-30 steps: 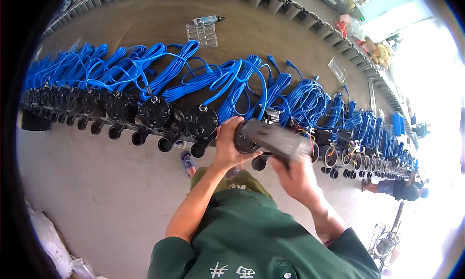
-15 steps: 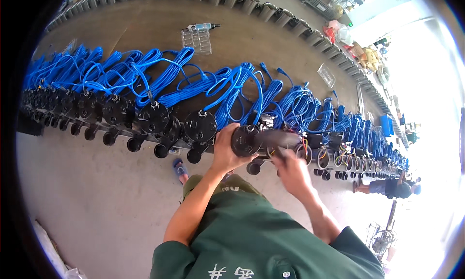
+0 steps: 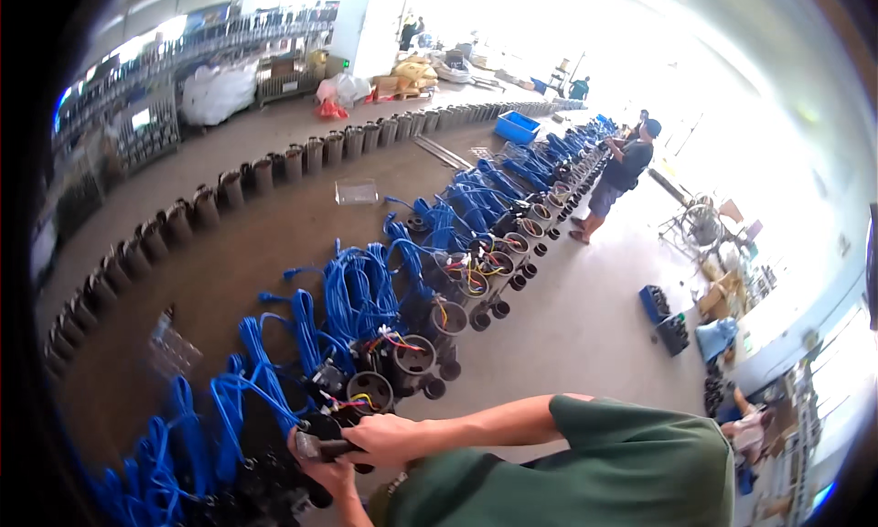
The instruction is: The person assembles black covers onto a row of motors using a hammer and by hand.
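My right hand [image 3: 384,438] is closed round the dark handle of what looks like a mallet [image 3: 315,446], whose brownish-grey head lies over my left hand's work. Just below it, my left hand [image 3: 334,478] curves round a black round motor housing [image 3: 320,424], mostly hidden by the tool and my fingers. Beside my hands stands an open grey motor housing [image 3: 369,392] with coloured wires at its rim. Another open housing [image 3: 414,354] follows it along the table edge. Blue coiled cables [image 3: 361,294] lie behind the row.
Grey metal cylinders [image 3: 293,164] line the table's far edge. A blue bin [image 3: 518,127] and a clear plastic tray [image 3: 357,192] sit on the brown table [image 3: 274,225]. Farther along the row stands a person [image 3: 626,166]. Blue crates [image 3: 665,319] rest on the floor at right.
The view has swung to the right along the row. The mallet-like tool, smeared by motion before, now shows more plainly in my right hand, which has come closer to my left hand.
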Motion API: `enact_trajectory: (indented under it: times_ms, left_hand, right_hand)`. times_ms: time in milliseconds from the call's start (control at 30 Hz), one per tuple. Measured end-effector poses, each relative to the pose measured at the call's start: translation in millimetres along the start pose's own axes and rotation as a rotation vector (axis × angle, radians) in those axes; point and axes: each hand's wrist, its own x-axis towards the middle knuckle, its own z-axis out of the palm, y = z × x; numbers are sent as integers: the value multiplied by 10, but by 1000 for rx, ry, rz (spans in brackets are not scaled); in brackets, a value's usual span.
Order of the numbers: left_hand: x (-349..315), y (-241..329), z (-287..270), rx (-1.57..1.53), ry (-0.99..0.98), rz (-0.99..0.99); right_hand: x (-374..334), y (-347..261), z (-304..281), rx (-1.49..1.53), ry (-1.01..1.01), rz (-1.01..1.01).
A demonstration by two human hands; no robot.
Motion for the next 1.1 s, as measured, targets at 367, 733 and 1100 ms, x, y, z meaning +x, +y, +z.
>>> enact_trajectory:
  times_ms: [367, 733, 1100]
  left_hand:
    - [64, 146, 109, -121, -59, -44]
    - [43, 268, -61, -6, -49, -111]
    - [55, 171, -53, 16, -92, -155]
  right_hand:
    - [-433, -78, -595, 221, 378, -19]
    - [-444, -600, -860, 260, 235, -144]
    - [-304, -346, -801, 173, -55, 86]
